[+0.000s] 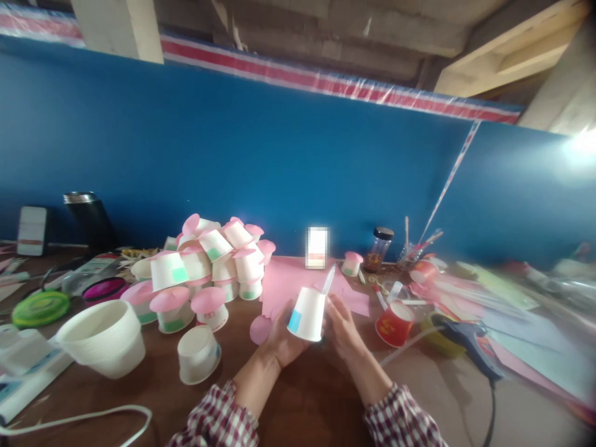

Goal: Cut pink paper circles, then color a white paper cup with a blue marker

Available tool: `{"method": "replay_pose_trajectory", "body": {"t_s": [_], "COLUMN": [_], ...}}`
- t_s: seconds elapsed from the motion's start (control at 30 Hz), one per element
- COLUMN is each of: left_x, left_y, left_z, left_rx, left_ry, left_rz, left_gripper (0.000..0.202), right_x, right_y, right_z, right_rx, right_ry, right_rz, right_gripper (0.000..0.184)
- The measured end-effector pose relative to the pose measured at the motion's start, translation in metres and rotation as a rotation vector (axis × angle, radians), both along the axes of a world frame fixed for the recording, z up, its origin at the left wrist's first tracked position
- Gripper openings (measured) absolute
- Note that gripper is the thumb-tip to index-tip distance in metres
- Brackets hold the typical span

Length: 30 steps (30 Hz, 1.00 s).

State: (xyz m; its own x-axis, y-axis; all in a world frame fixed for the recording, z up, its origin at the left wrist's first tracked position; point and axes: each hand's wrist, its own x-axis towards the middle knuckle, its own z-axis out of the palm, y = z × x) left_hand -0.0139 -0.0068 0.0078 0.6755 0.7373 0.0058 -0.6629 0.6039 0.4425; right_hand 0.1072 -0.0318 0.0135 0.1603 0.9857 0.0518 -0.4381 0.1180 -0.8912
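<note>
My left hand (285, 343) is wrapped round a white paper cup (307, 315) with a blue patch on its side. The cup is upside down and tilted, its wide rim toward me. On its right, my right hand (343, 323) is closed around a slim, pale, translucent stick (329, 279) that points up beside the cup's base; its exact kind is unclear. A pink paper disc (261, 329) lies near my left hand. Another upturned paper cup (198, 355) stands to the left.
Paper cups with pink paper caps (214, 245) are heaped at left, behind a stack of white bowls (102, 341). Pink paper (284, 279) lies ahead. Rightward are a red paper cup (395, 324), a glue gun (470, 347) with its cord, and a lidded jar (379, 248).
</note>
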Motion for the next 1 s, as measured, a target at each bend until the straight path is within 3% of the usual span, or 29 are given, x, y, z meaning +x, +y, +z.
{"method": "replay_pose_trajectory", "body": {"t_s": [0.4,0.67,1.0], "left_x": [0.0022,0.0022,0.0024], "left_y": [0.0000,-0.0012,-0.0006], "left_z": [-0.0015,-0.0004,0.0016], "left_rx": [0.015,-0.011,0.035], "left_ry": [-0.013,-0.025,0.006], "left_rz": [0.001,0.016,0.012], "left_gripper": [0.038,0.040,0.036], "right_x": [0.0022,0.0017,0.0061], "right_y": [-0.0004,-0.0029,0.0011], "right_z": [-0.0010,0.0006,-0.0043], "right_rx": [-0.061,-0.041,-0.091], "right_ry": [0.069,-0.028,0.090], "right_rz": [-0.010,-0.049,-0.003], "right_gripper": [0.033,0.028,0.025]}}
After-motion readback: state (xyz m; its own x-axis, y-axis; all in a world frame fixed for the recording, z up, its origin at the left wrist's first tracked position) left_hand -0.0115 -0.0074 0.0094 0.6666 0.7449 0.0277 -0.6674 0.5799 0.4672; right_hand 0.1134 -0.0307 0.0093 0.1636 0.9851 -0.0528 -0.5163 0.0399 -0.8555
